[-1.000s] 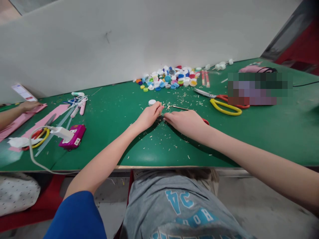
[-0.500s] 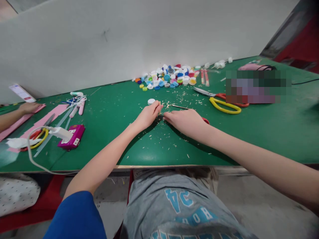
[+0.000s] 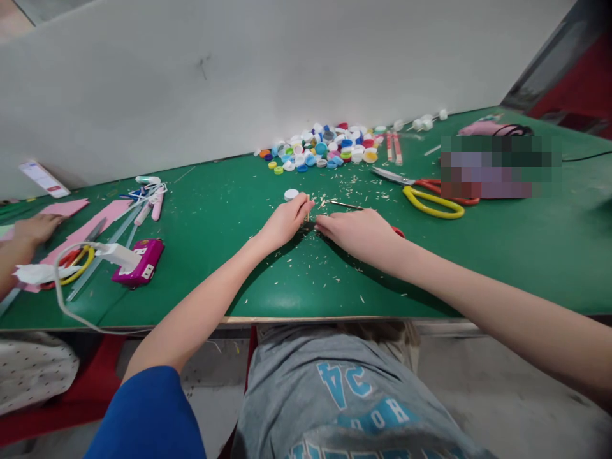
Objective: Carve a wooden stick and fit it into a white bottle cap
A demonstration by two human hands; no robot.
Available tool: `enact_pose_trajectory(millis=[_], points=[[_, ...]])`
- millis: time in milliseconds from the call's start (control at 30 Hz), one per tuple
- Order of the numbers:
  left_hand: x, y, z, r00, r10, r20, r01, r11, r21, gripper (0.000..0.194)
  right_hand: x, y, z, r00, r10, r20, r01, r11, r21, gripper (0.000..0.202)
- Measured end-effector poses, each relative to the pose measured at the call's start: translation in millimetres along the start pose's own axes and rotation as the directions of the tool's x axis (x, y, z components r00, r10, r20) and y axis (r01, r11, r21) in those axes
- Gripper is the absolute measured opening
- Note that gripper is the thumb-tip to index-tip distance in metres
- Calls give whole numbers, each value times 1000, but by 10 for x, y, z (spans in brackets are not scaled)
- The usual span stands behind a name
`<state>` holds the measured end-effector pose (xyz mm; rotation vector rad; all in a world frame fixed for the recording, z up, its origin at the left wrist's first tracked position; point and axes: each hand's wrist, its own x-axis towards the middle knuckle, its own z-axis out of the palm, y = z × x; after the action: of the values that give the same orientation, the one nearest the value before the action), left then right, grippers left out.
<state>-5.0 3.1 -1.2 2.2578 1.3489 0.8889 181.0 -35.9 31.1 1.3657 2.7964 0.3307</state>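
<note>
Near the middle of the table, my left hand [image 3: 285, 222] is closed, pinching a thin wooden stick [image 3: 308, 207] that stands roughly upright. My right hand [image 3: 356, 231] is closed just beside it, with its fingertips by a small dark piece [image 3: 310, 225] that is too hidden to name. A thin metal shaft [image 3: 347, 205] shows just beyond my right hand, and a bit of red handle [image 3: 398, 231] peeks out behind it. Pale wood shavings [image 3: 329, 278] lie scattered around both hands. A white bottle cap [image 3: 291, 194] sits just past my left hand.
A heap of coloured bottle caps [image 3: 320, 148] lies against the wall. Yellow-and-red scissors [image 3: 433, 202] rest at right, near a blurred-out patch. At left are a magenta power strip [image 3: 141, 262], pink paper [image 3: 102, 223], a phone [image 3: 44, 179] and another person's hand [image 3: 38, 228].
My hands stay in nearly the same place, with the stick still in my left. The other person's hand at left has shifted lower over the pink paper.
</note>
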Motion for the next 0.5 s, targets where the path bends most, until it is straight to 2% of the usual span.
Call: enact_pose_trajectory(millis=[233, 500], points=[[0, -7, 4, 1000, 12, -7, -12, 1000, 6, 27, -25, -8, -21, 999, 27, 27, -27, 1000, -4, 36], [-6, 10, -7, 1000, 6, 0, -6, 1000, 0, 26, 14, -17, 11, 1000, -7, 18, 7, 1000, 4, 34]])
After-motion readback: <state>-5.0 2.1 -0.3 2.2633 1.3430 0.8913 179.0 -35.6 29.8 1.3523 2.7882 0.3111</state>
